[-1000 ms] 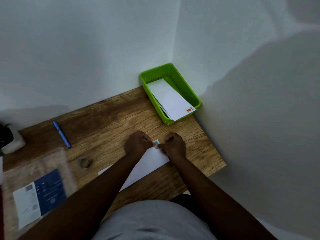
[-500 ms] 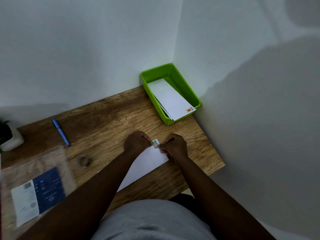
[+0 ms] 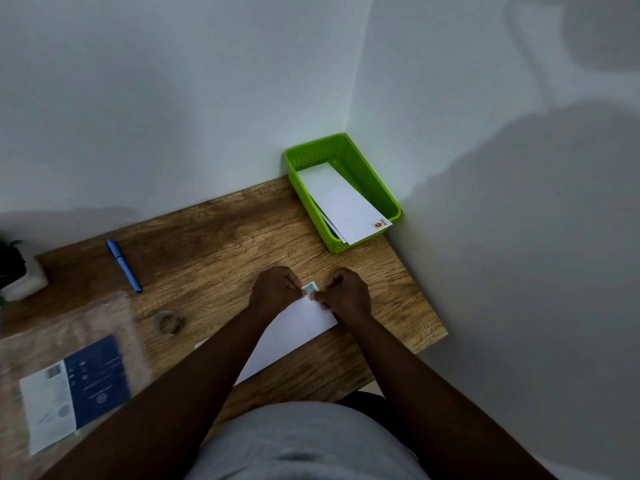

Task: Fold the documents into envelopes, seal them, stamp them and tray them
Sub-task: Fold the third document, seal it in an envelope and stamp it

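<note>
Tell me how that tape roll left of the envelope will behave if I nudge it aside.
The tape roll lies flat on its side on the table, so it should slide, not roll. It looks small and thin-walled, probably very light. If tipped onto its edge, it could roll away.

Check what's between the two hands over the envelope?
Head view: a small stamp sits between the left hand and right hand, pinched by fingertips of both, at the far corner of the white envelope.

Small home-office corner is indicated: wooden table set against plain white walls, blue pen, tape roll, green tray of envelopes, potted plant (partly cropped).
</note>
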